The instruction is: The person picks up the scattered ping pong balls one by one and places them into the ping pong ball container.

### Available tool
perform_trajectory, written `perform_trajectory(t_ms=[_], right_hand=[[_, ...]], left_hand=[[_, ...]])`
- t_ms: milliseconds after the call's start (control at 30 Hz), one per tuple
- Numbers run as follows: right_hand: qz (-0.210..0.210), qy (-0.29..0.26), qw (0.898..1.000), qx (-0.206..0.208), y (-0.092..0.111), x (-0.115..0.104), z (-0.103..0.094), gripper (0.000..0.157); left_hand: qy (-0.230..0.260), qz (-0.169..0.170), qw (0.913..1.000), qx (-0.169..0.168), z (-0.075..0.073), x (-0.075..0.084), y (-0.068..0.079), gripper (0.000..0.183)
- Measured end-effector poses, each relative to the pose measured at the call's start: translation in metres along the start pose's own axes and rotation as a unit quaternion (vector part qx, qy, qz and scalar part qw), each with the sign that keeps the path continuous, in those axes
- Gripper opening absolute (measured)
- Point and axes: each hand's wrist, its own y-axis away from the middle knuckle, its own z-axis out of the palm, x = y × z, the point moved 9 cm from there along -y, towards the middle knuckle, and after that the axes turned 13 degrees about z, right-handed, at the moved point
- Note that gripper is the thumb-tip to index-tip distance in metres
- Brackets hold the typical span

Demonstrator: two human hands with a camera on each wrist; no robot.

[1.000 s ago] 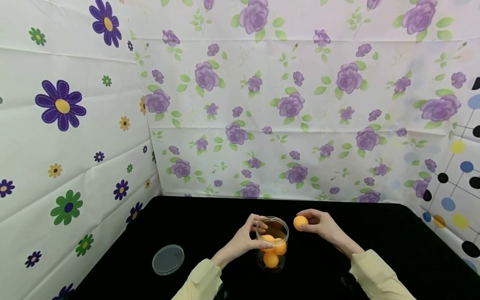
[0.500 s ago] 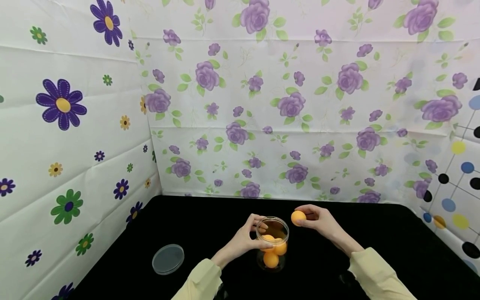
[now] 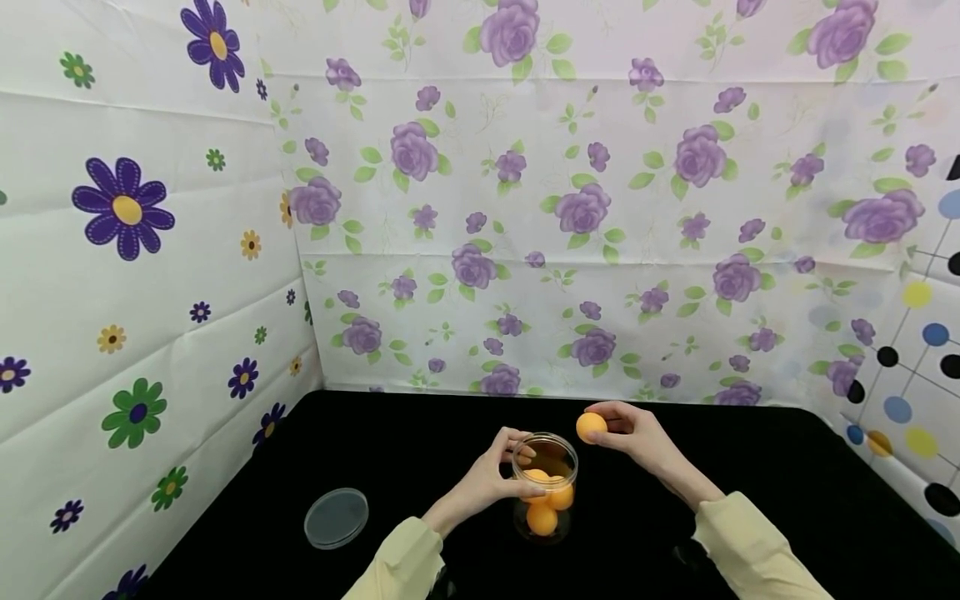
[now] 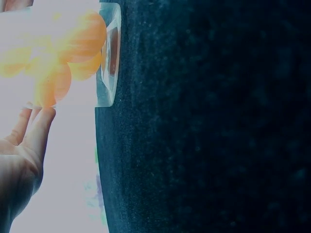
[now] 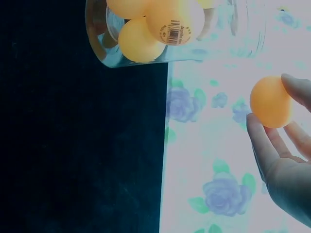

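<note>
A clear jar stands upright and uncapped on the black table, with several orange ping-pong balls inside. My left hand grips the jar near its rim, thumb on the near side and fingers round the far side. In the left wrist view, the fingertips press the jar's wall. To the right of the jar mouth and a little above it, my right hand pinches another orange ping-pong ball between thumb and fingers. The right wrist view shows this ball apart from the jar.
A round translucent lid lies on the black tabletop, left of the jar. Flower-printed sheets hang behind the table and at its left side. A dotted sheet hangs on the right.
My right hand has risen slightly and shifted left with the ping-pong ball, closer to the jar's mouth. The left hand and the jar have stayed in place.
</note>
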Motion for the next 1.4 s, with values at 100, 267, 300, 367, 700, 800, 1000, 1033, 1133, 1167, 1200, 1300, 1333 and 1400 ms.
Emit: perform_trajectory(t_ms=[100, 267, 300, 367, 700, 800, 1000, 1033, 1133, 1167, 1200, 1300, 1333, 1400], right_hand=[[-0.008, -0.001, 1.0, -0.002, -0.001, -0.003, 0.001, 0.043], [-0.017, -0.003, 1.0, -0.005, -0.001, -0.008, 0.003, 0.043], [-0.017, -0.005, 1.0, -0.006, -0.001, -0.008, 0.004, 0.043], [-0.016, -0.008, 1.0, -0.007, -0.001, -0.01, 0.005, 0.043], [-0.02, -0.012, 1.0, -0.015, 0.006, -0.028, 0.013, 0.039], [-0.024, -0.006, 1.0, -0.018, 0.014, -0.04, 0.017, 0.037], [-0.024, -0.011, 0.999, -0.026, 0.014, -0.042, 0.021, 0.038], [-0.024, -0.012, 0.999, -0.027, 0.011, -0.039, 0.021, 0.04], [-0.03, -0.011, 0.999, -0.031, 0.01, -0.037, 0.022, 0.042], [-0.03, -0.008, 0.999, -0.031, 0.011, -0.039, 0.022, 0.042], [-0.03, -0.006, 0.999, -0.031, 0.013, -0.042, 0.023, 0.041], [-0.025, 0.003, 0.999, -0.031, 0.021, -0.053, 0.026, 0.039], [-0.024, 0.003, 0.999, -0.033, 0.02, -0.053, 0.027, 0.038], [-0.028, 0.002, 0.999, -0.039, 0.019, -0.052, 0.029, 0.038]], left_hand=[[0.002, 0.0, 1.0, 0.0, 0.0, -0.001, 0.0, 0.059], [0.004, 0.0, 1.0, 0.0, 0.0, -0.001, 0.0, 0.058], [0.005, 0.0, 1.0, 0.0, 0.0, -0.001, 0.0, 0.058], [0.007, 0.002, 1.0, 0.001, 0.0, 0.0, 0.0, 0.058], [0.009, -0.006, 0.9999, 0.003, 0.0, -0.001, 0.001, 0.057], [0.01, -0.004, 0.9999, 0.003, 0.0, -0.001, 0.0, 0.058], [0.013, -0.002, 0.9999, 0.004, 0.0, -0.001, 0.001, 0.057], [0.014, -0.001, 0.9999, 0.004, 0.0, -0.001, 0.0, 0.057], [0.015, 0.001, 0.9999, 0.004, 0.0, -0.001, 0.0, 0.057], [0.015, 0.001, 0.9999, 0.004, 0.0, -0.001, 0.0, 0.057], [0.015, 0.0, 0.9999, 0.003, 0.0, -0.001, -0.001, 0.057], [0.018, -0.002, 0.9998, 0.001, 0.0, 0.002, -0.001, 0.057], [0.021, -0.002, 0.9998, 0.0, 0.0, 0.006, 0.0, 0.057], [0.027, -0.002, 0.9996, -0.002, 0.001, 0.013, 0.0, 0.058]])
